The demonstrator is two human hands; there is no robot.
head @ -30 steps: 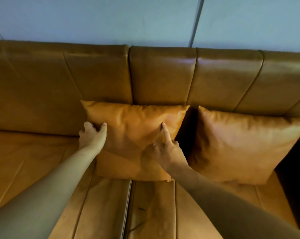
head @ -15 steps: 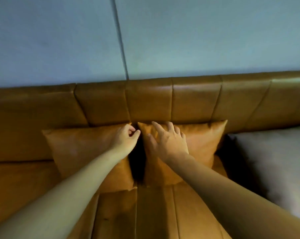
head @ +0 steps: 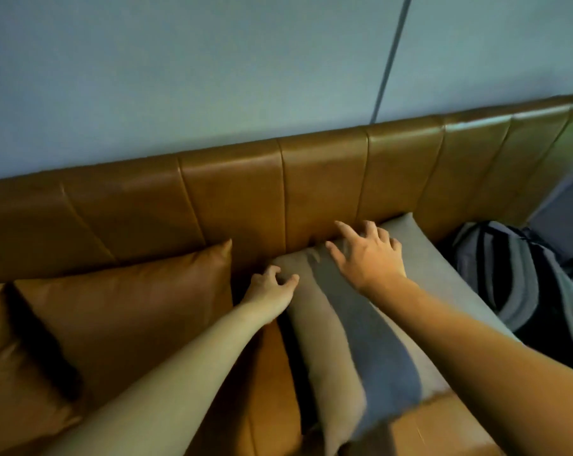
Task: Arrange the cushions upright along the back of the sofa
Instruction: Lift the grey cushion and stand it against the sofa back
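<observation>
No writing or brand can be read anywhere. The left hand point(head: 272, 291) reaches forward with fingers point(head: 290, 279) curled narrow at the near upper corner of the grey cushion point(head: 331, 324); whether they pinch the fabric cannot be told. The right hand point(head: 367, 258) lies palm down with fingers spread wide over the cushion's top edge, by the tan leather sofa back point(head: 239, 199). The grey cushion slopes against that back. A brown cushion point(head: 123, 311) stands upright to its left; a backpack point(head: 515, 274) sits right.
</observation>
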